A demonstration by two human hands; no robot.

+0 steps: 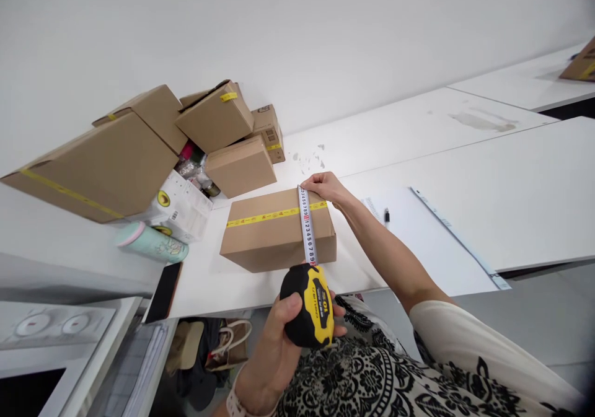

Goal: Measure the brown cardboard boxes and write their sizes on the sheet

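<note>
A closed cardboard box [264, 234] with yellow printed tape along its top lies on the white table [204, 293]. My left hand [274, 336] grips a black and yellow tape measure [309, 308] in front of the box's near side. Its white blade [307, 228] is pulled out and runs across the box top, crossing the yellow tape. At the far edge of the box, my right hand [323, 186] pinches the blade's end between thumb and fingers.
Several cardboard boxes [102, 163] are stacked at the left against the wall. Near them stand a mint bottle [153, 241], a white carton with avocado pictures [181, 203] and a dark phone-like slab [164, 292]. White paper [418, 243] and a black pen [387, 215] lie at right.
</note>
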